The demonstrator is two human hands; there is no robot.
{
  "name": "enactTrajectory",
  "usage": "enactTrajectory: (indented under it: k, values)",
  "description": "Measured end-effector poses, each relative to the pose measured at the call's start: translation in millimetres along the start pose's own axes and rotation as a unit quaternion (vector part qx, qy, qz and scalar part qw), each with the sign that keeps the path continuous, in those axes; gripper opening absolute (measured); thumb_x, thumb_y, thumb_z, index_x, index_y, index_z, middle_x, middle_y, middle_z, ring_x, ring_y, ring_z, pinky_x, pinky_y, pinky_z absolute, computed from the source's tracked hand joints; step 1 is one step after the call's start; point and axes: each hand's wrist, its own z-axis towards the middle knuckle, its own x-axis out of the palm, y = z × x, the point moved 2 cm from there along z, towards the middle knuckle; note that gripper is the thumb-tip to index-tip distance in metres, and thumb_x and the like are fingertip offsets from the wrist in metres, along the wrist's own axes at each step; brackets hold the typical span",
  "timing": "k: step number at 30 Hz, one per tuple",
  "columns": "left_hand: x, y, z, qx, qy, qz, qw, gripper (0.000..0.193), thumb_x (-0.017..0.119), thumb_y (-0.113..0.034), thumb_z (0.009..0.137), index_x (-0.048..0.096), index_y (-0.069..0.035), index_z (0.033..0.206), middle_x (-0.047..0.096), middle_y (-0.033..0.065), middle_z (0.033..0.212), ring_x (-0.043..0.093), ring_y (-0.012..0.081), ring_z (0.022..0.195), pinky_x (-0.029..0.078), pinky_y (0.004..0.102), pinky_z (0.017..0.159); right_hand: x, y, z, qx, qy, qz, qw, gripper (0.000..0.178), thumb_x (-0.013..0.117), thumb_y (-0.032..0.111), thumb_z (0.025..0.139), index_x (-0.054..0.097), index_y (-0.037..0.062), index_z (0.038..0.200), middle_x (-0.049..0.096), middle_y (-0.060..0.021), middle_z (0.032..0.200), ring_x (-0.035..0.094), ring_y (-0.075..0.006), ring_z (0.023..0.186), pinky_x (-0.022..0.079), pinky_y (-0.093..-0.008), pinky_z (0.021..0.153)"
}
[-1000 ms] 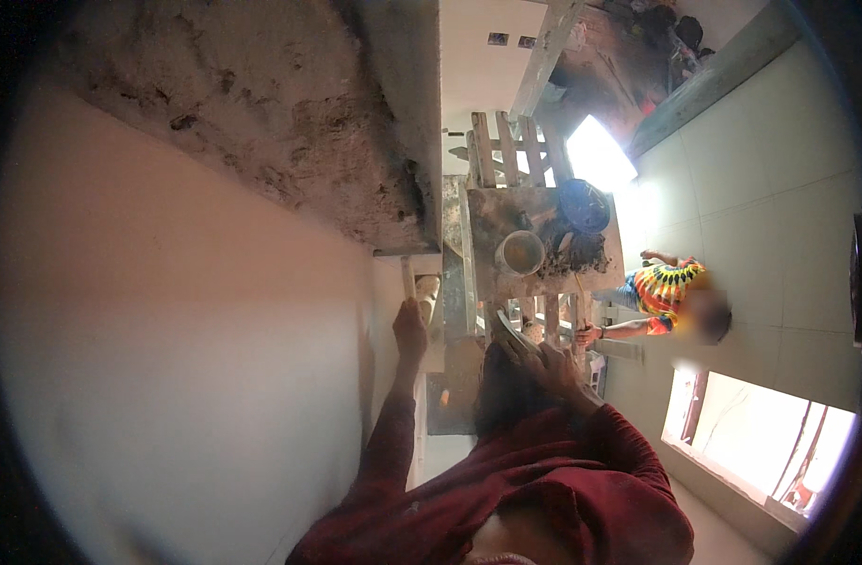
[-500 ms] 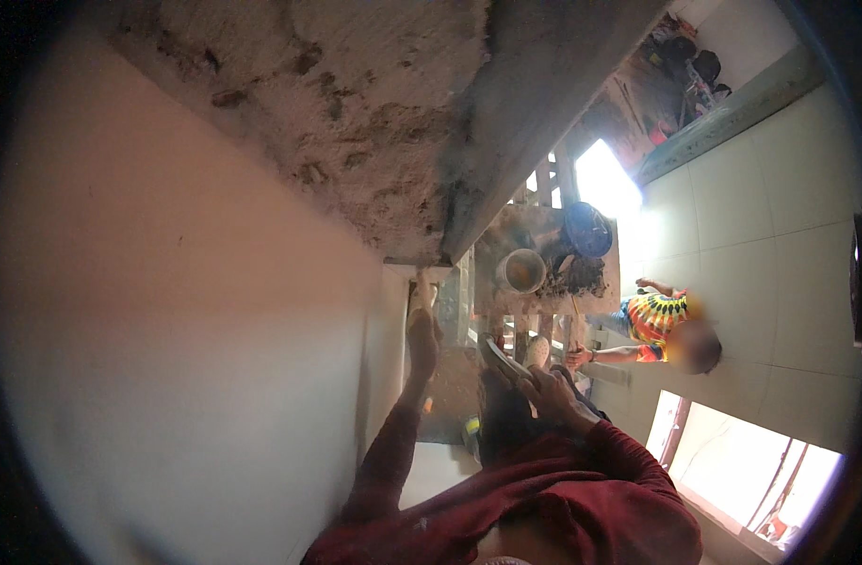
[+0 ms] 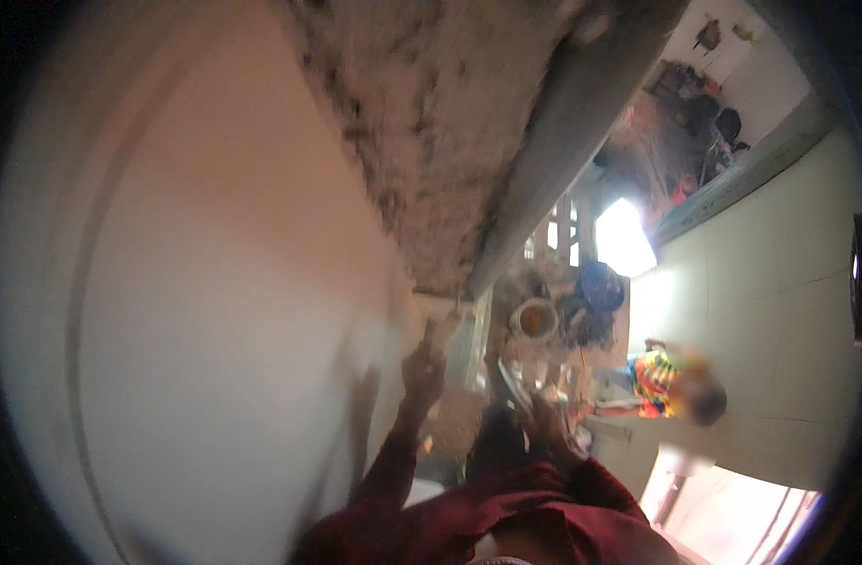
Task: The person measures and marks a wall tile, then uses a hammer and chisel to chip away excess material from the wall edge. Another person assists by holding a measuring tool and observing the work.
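My left hand (image 3: 423,372) is raised beside the smooth pale wall (image 3: 233,311), just below the lower end of a rough plastered surface (image 3: 431,122). Motion blur smears its fingers, so I cannot make out whether they hold anything. In front of my body, my right hand (image 3: 549,419) is closed around a long, flat, trowel-like tool (image 3: 514,384), which slants up and to the left. Part of the tool is hidden by the hand.
A board bears a round tub (image 3: 535,320) and a blue basin (image 3: 601,286). To the right, a person in a multicoloured shirt (image 3: 655,384) reaches one arm toward my right side. A grey beam (image 3: 572,122) runs overhead, and a bright opening (image 3: 678,504) lies lower right.
The view has swung, so the board, tub, basin and other person appear lower and slightly right. My left hand stays near the plaster's end; my right hand keeps the trowel-like tool.
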Motion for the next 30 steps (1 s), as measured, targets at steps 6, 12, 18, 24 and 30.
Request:
enactTrajectory:
  k: [6, 12, 18, 24, 30]
  values:
    - [-72, -33, 22, 0.043, -0.041, -0.123, 0.991, 0.040, 0.050, -0.038, 0.096, 0.056, 0.000, 0.088, 0.058, 0.0148, 0.069, 0.057, 0.0248, 0.056, 0.042, 0.0383, 0.050, 8, -1, 18, -0.083, -0.016, 0.094, 0.992, 0.038, 0.061, 0.037, 0.087, 0.060, 0.0014, 0.100, 0.058, -0.0171, 0.070, 0.059, -0.0314, 0.061, 0.045, -0.0433, 0.055]
    - [-60, -52, 36, 0.023, 0.060, 0.013, 0.998, 0.026, 0.053, -0.025, 0.093, 0.055, 0.001, 0.094, 0.058, 0.0174, 0.071, 0.055, 0.0310, 0.060, 0.044, 0.0403, 0.058, -71, -7, 0, -0.184, -0.088, 0.111, 0.973, 0.041, 0.057, 0.040, 0.091, 0.061, -0.0003, 0.096, 0.060, -0.0126, 0.068, 0.062, -0.0293, 0.057, 0.045, -0.0393, 0.051]
    - [-97, -172, 20, 0.119, -0.010, 0.128, 0.984, 0.027, 0.053, -0.020, 0.093, 0.055, 0.002, 0.108, 0.057, 0.0215, 0.072, 0.055, 0.0345, 0.060, 0.044, 0.0411, 0.057, -88, -5, 16, -0.296, -0.085, 0.095, 0.947, 0.032, 0.053, 0.024, 0.093, 0.057, -0.0014, 0.112, 0.065, -0.0195, 0.085, 0.065, -0.0279, 0.074, 0.050, -0.0385, 0.065]
    - [-119, -275, 53, 0.086, -0.089, -0.082, 0.989, 0.049, 0.036, -0.055, 0.099, 0.049, -0.010, 0.086, 0.034, -0.0076, 0.060, 0.030, -0.0004, 0.048, 0.027, 0.0195, 0.039, -104, 50, 43, -0.449, -0.111, -0.012, 0.886, 0.031, 0.055, 0.014, 0.091, 0.054, -0.0045, 0.116, 0.061, -0.0195, 0.095, 0.061, -0.0264, 0.078, 0.049, -0.0373, 0.067]
    - [-118, -329, 81, 0.086, -0.057, 0.008, 0.995, 0.041, 0.040, -0.040, 0.103, 0.054, -0.003, 0.088, 0.044, 0.0006, 0.063, 0.039, 0.0069, 0.054, 0.032, 0.0260, 0.049, -182, 102, 44, -0.410, -0.091, 0.335, 0.843, 0.034, 0.052, 0.020, 0.092, 0.054, -0.0071, 0.114, 0.059, -0.0139, 0.086, 0.058, -0.0227, 0.073, 0.046, -0.0330, 0.065]
